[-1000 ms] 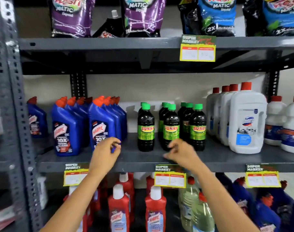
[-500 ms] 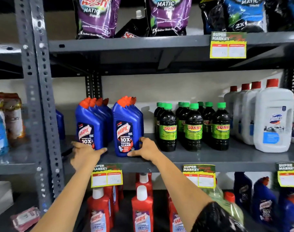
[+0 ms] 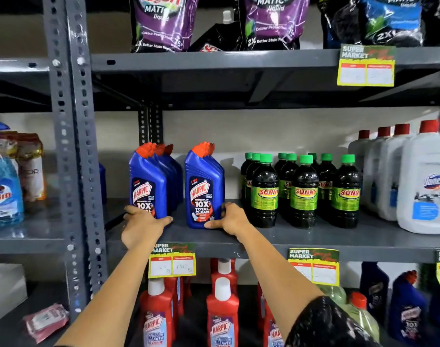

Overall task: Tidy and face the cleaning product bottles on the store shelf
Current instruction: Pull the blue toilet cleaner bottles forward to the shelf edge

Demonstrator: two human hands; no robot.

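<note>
Yellow price tags on the shelf edges, a pink packet lower left

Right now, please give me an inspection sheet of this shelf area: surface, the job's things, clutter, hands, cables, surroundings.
Surface: grey middle shelf, bare strip along its front edge.
Job's things: two rows of blue Harpic bottles, labels facing out; dark Sunny bottles grouped to their right; white jugs at far right.
Clutter: pink packet lying on the low shelf at left.
Hands: left hand at the base of the left Harpic row; right hand against the base of the right front bottle; grip cannot be told.
Cables: nothing seen.
Surroundings: detergent pouches above; red Harpic bottles below; yellow price tags on shelf edges.
</note>
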